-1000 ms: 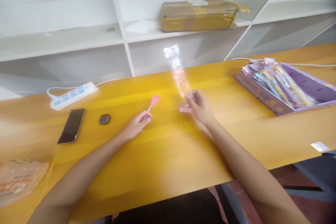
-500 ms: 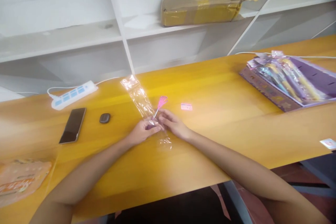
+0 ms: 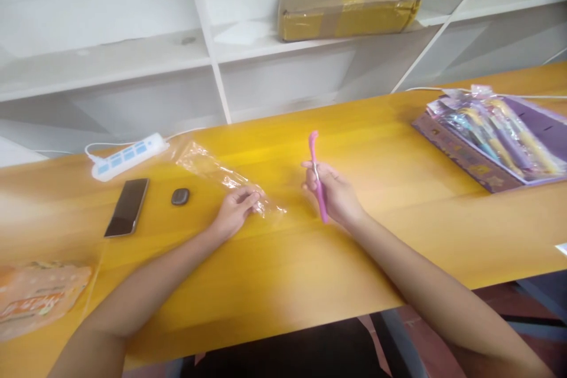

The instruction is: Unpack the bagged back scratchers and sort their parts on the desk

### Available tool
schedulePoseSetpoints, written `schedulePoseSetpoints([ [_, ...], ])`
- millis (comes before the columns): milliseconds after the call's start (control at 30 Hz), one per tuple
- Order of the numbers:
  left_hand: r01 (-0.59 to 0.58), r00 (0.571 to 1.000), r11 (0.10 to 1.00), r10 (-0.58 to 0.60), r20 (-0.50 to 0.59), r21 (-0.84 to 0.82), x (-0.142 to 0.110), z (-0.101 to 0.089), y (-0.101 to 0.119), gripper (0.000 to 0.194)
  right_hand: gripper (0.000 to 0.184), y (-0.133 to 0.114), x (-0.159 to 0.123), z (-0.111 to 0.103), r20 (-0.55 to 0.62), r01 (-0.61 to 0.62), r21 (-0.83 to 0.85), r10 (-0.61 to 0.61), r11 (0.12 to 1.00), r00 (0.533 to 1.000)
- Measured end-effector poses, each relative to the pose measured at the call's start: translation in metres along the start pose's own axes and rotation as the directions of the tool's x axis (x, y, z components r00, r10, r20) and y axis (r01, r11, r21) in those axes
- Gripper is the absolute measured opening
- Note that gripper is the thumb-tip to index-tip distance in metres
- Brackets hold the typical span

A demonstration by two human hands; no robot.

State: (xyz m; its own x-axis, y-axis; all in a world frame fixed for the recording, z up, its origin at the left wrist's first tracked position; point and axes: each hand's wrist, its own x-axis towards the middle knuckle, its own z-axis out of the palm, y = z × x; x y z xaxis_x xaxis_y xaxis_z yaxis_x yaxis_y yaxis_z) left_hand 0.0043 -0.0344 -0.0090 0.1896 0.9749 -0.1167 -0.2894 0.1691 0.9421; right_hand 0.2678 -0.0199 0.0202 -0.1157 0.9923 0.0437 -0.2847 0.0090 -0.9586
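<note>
My right hand grips a slim pink tool with a pink head at its top, held nearly upright above the yellow wooden table. My left hand rests on the table and pinches the near end of a long clear plastic sleeve, which lies flat and stretches toward the back left. The two hands are apart, the pink tool outside the sleeve.
A white power strip, a dark phone and a small dark pebble-like object lie at the left. An orange packet sits at the near left edge. A purple box of wrapped items is at the right. White shelves behind hold a cardboard parcel.
The pink tool passed from my left hand to my right, which moved right with it. The clear sleeve went from my right hand to my left and now lies flat on the table.
</note>
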Motion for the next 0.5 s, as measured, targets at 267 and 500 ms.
schedulePoseSetpoints([
  [267, -0.056, 0.985, 0.986, 0.029, -0.17, -0.155, 0.01, -0.01, 0.002, 0.042, 0.05, -0.006, -0.019, 0.007, 0.467, 0.07, -0.479, 0.187, 0.875, 0.865],
  [500, -0.036, 0.993, 0.977, 0.012, -0.116, -0.212, 0.014, -0.012, 0.005, 0.041, 0.056, -0.004, -0.015, 0.002, 0.578, 0.174, -0.527, 0.201, 0.832, 0.791],
])
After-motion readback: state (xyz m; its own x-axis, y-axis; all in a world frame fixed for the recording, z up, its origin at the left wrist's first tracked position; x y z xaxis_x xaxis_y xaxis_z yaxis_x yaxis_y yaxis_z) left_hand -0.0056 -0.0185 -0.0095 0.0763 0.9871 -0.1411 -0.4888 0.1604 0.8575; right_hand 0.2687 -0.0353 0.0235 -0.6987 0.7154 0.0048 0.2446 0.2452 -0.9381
